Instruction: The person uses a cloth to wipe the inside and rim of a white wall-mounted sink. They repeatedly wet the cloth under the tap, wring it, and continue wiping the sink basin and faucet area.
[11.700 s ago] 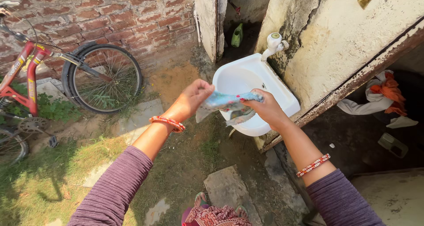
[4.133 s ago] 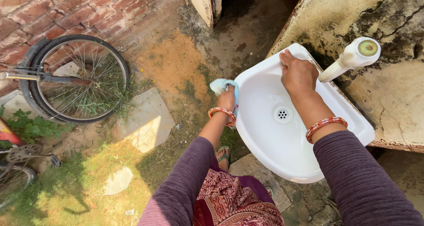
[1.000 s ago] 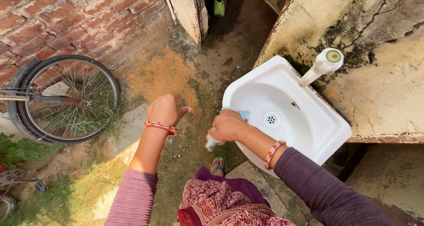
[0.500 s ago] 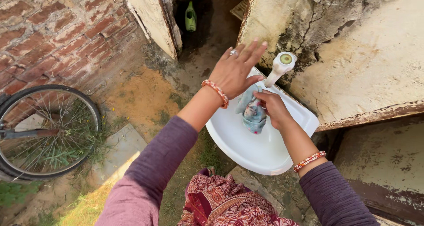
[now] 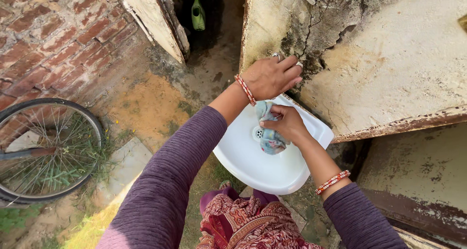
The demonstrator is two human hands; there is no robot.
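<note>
Patterned red skirt seen nearest, at bottom of view. White basin mounted just beyond, against cracked wall. Right hand clenched around wadded blue cloth; cloth held low inside bowl, over drain, likely so drips are caught. Left hand reached across back rim, fingers curled over spot where tap would sit; tap itself hidden, grip cannot be told. Bicycle wheel leaned by brick wall, far left. Green bottle stood in doorway beyond.
</note>
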